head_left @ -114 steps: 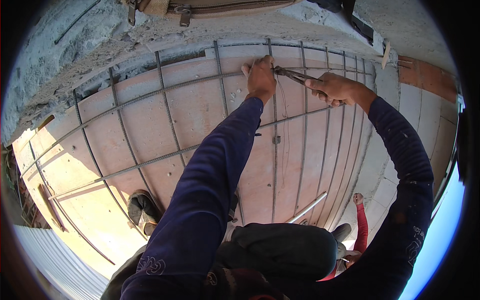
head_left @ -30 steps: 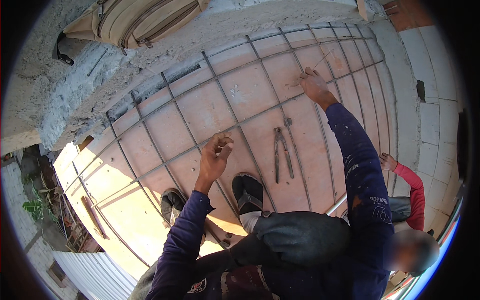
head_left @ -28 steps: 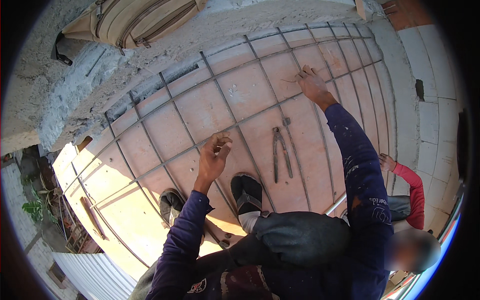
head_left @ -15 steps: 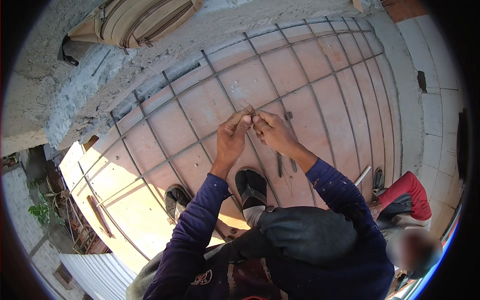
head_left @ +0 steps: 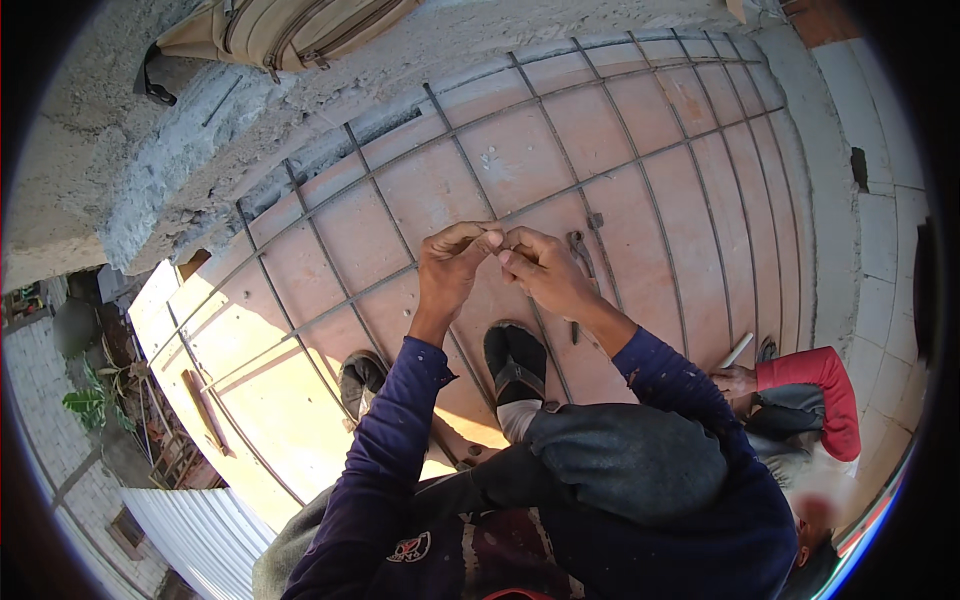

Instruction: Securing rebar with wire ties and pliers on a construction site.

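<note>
My left hand (head_left: 447, 272) and my right hand (head_left: 548, 277) meet at the fingertips, thumb and forefinger pinched on each. Between them is a thin tie wire, mostly hidden by the fingers now; its ends showed a moment earlier. Both hands are over a grid of steel rebar (head_left: 640, 160), close to a crossing of two bars. Whether the wire touches the bars I cannot tell. Just beyond my right hand lie pincers (head_left: 577, 243), partly covered by my wrist. My shoe (head_left: 513, 355) rests between bars below the hands.
Reddish panels (head_left: 610, 240) lie beneath the grid. A tan bag (head_left: 300, 30) sits on the rough concrete ledge (head_left: 180, 150) at the far left. At right crouches another person in a red sleeve (head_left: 805, 385), a hand near a white tube (head_left: 738, 350). A wooden stick (head_left: 204, 412) lies at left.
My view has shifted, so the grid appears farther right. My right hand has tilted and the wire ends no longer stick up above my fingers. The pincers' head has come into sight.
</note>
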`<action>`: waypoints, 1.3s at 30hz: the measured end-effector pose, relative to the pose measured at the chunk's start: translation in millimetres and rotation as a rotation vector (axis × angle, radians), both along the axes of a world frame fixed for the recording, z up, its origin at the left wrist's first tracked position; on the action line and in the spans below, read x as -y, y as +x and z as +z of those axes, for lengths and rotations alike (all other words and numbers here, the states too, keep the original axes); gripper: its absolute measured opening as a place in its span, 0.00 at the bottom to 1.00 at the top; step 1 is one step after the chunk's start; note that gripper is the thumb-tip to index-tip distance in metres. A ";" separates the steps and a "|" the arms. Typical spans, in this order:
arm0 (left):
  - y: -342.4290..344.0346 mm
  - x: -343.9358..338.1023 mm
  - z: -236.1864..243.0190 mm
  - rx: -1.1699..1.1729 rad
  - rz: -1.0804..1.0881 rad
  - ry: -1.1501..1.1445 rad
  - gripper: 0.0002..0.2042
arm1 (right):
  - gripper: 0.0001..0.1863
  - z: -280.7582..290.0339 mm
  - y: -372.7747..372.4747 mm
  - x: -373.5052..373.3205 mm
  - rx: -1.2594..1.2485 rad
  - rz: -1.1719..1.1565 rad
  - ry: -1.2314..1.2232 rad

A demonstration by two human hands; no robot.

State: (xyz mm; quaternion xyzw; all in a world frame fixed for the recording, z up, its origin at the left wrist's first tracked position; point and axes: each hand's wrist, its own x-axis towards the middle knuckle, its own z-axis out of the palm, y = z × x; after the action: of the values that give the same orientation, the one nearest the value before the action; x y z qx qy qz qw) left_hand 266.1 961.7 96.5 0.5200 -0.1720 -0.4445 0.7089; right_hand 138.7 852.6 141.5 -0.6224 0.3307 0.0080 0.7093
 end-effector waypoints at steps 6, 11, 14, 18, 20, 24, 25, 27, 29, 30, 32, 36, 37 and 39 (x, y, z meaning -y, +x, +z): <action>-6.7 2.7 -6.6 -0.139 0.168 0.064 0.06 | 0.12 -18.4 5.4 3.3 0.015 -0.075 -0.267; 3.1 9.3 -4.8 -0.646 0.186 -0.028 0.08 | 0.11 -19.5 12.7 4.4 0.008 -0.079 -0.321; 9.4 15.5 -4.2 -0.783 0.197 0.014 0.09 | 0.10 -21.1 20.1 4.7 0.055 -0.165 -0.246; 25.5 16.2 -15.3 -0.768 0.144 0.054 0.10 | 0.10 -12.4 33.1 19.8 0.044 -0.099 -0.261; 31.8 17.3 -25.5 -0.717 0.147 0.106 0.11 | 0.09 -15.2 39.3 32.1 -0.060 0.045 -0.415; 36.5 48.9 -25.9 -0.392 0.121 0.240 0.14 | 0.08 -16.7 54.8 90.1 -0.122 0.095 -0.668; 46.6 48.4 -36.9 -0.117 0.168 0.358 0.15 | 0.09 -17.9 71.4 103.7 -0.137 0.140 -0.681; 61.3 56.8 -50.5 0.151 0.211 0.468 0.16 | 0.10 -26.6 100.6 136.6 -0.238 0.254 -0.928; 74.9 65.1 -62.0 0.572 0.253 0.622 0.15 | 0.11 -42.6 131.6 163.8 -0.256 0.326 -1.124; 80.2 66.6 -69.7 0.574 0.261 0.633 0.15 | 0.11 -44.5 148.0 168.5 -0.246 0.334 -1.118; 83.1 75.6 -78.6 0.794 0.283 0.664 0.14 | 0.10 -48.1 175.5 177.4 -0.444 0.537 -1.173; 69.5 93.9 -83.4 0.892 0.319 0.717 0.11 | 0.11 -67.4 192.4 187.4 -0.560 0.723 -1.158; 67.0 96.0 -83.7 0.922 0.333 0.751 0.10 | 0.10 -77.3 192.3 186.8 -0.541 0.756 -1.116; 68.0 96.6 -83.4 0.952 0.342 0.763 0.10 | 0.10 -77.8 199.3 184.4 -0.536 0.773 -1.084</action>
State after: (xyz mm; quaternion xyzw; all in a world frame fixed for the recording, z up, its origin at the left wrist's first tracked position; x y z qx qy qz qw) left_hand 334.1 865.1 13.1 0.8971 -0.2123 -0.0748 0.3802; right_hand 338.1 668.2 63.7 -0.9364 0.2069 0.2458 0.1412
